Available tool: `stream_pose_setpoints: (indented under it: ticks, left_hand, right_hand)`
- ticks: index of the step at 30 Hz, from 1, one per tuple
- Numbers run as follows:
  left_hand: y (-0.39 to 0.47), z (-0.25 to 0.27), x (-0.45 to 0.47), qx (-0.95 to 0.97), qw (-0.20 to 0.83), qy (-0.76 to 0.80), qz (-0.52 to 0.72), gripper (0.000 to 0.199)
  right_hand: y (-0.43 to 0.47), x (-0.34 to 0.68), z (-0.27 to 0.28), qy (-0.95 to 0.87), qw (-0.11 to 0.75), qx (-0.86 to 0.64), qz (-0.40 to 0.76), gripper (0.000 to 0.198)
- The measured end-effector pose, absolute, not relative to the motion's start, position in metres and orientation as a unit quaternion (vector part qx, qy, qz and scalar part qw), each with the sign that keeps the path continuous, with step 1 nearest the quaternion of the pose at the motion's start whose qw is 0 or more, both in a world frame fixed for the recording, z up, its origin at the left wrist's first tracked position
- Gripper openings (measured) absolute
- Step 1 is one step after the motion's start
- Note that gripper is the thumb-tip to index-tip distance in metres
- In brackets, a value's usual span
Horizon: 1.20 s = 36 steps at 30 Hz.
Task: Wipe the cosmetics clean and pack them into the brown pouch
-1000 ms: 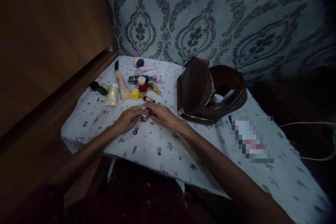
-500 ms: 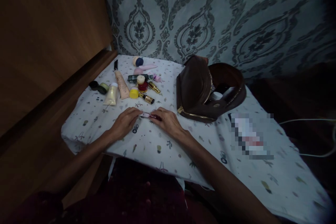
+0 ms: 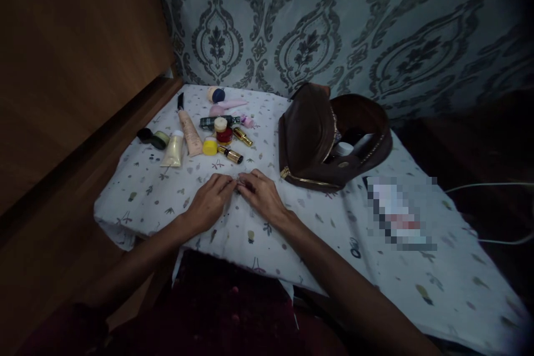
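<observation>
A small slim item [image 3: 240,182] is held just above or on the patterned cloth [image 3: 400,289], near its front edge; most of it is hidden by fingers, so its full shape cannot be told. Its near end is pinched by the fingertips of the left hand [image 3: 209,200], whose fingers are bent and drawn together. Its other end is gripped by the right hand [image 3: 262,194], with the fingers curled over and the thumb tucked below. The two sets of fingertips are brought almost together.

Just beyond the hands, a gold tube with a black end [image 3: 231,155] is seen lying on its side, with a yellow jar [image 3: 209,147] beside it. Behind these are placed a red jar [image 3: 224,136], a second gold tube [image 3: 242,136] and a dark green bottle [image 3: 212,122]. To the left, a peach tube [image 3: 189,134] and a cream-coloured tube [image 3: 172,151] are laid out, with an open green container [image 3: 159,140] next to them. A pale pink tube [image 3: 231,104] and a navy-capped bottle [image 3: 216,94] are set farthest back.

On the right, a brown bag [image 3: 306,142] is left unzipped, and a white round object [image 3: 344,148] can be seen inside it. Nearer the right edge, a pixelated flat object [image 3: 396,214] is laid on the cloth. The far side is bounded by a wall [image 3: 258,16] with ornate patterning.
</observation>
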<state>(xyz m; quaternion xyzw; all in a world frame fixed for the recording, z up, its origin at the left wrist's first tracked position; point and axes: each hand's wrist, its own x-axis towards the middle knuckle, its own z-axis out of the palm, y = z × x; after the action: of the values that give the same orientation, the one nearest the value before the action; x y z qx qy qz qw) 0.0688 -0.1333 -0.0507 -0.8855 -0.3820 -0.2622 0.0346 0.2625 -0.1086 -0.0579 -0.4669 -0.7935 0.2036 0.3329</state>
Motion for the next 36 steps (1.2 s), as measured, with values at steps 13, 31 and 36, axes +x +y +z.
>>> stream_pose_setpoints:
  ticks: [13,31,36]
  left_hand:
    - [-0.121,-0.056,0.056,-0.846,-0.037,-0.452,-0.280,0.040]
    - [-0.120,-0.049,0.058,-0.869,-0.077,-0.373,-0.317,0.038]
    - [-0.113,-0.051,0.053,-0.832,-0.119,-0.409,-0.354,0.031]
  right_hand:
    - [-0.108,0.268,-0.053,-0.790,0.325,-0.460,0.242,0.019]
    - [-0.108,0.271,-0.057,-0.788,0.362,-0.433,0.245,0.023]
    - [-0.108,0.269,-0.054,-0.794,0.324,-0.457,0.237,0.023]
